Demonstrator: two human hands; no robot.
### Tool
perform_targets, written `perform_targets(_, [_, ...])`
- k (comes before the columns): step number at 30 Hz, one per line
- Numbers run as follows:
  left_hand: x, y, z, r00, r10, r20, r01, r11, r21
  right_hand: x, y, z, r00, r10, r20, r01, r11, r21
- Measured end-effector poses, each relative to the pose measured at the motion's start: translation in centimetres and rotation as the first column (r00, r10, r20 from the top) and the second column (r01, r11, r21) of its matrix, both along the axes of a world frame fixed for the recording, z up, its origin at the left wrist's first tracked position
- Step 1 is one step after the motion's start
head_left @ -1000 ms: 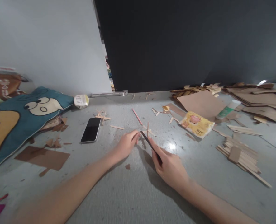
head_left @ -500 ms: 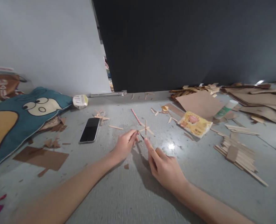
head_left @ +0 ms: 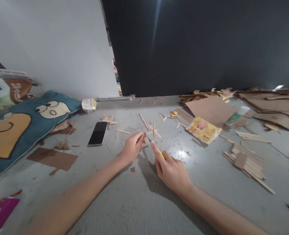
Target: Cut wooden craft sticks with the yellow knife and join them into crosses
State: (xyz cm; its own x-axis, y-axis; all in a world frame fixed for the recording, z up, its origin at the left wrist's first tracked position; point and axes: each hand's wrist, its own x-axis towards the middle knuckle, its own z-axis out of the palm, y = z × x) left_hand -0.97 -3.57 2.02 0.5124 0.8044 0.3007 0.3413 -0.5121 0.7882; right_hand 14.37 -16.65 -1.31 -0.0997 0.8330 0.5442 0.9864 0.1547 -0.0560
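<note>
My right hand (head_left: 174, 173) grips a craft knife (head_left: 163, 154) with a yellow handle, its forefinger stretched along the top toward the dark, thin blade. The tip points at the fingertips of my left hand (head_left: 132, 148), which are pinched together over the table. Whatever they hold is too small and covered to make out. Just beyond the fingertips lies a star of crossed wooden sticks (head_left: 154, 130). A pink striped stick (head_left: 144, 121) rests behind it. On the near side, a small brown scrap (head_left: 132, 169) lies on the tabletop.
Left are a phone (head_left: 98, 133), another stick star (head_left: 109, 120), a brown cardboard piece (head_left: 53, 157) and a blue cushion (head_left: 37, 120). Right are a yellow packet (head_left: 203, 129), a glue stick (head_left: 236, 116), a bundle of wooden sticks (head_left: 247, 160) and cardboard sheets (head_left: 269, 107).
The view has shifted slightly, so things on the left appear farther right. Both hands keep nearly the same pose, and more of the knife's yellow handle shows.
</note>
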Motion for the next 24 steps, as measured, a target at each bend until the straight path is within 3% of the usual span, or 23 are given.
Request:
perform_targets(7, [1.0,-0.7,-0.7,0.995,0.078,0.057,-0.077,0.996,-0.036,0.7,0.6,-0.4,0.999,-0.007,-0.041,0.005,0.999,-0.053])
perform_targets(10, [0.8,-0.4,-1.1,0.997,0.073,-0.012,-0.073,0.997,-0.002,0.8,0.7,-0.6,0.997,-0.016,-0.076,0.011,0.997,-0.071])
perform_targets(16, [0.3,0.9,-1.4,0.996,-0.020,-0.091,0.030,0.994,0.109,0.7,1.0,-0.6,0.978,-0.008,-0.208,-0.017,0.993,-0.121])
perform_targets(24, [0.4,1.0,-1.5,0.994,-0.063,-0.093,0.076,0.986,0.148,0.8,1.2,0.0,0.938,0.011,-0.346,-0.063,0.988,-0.140])
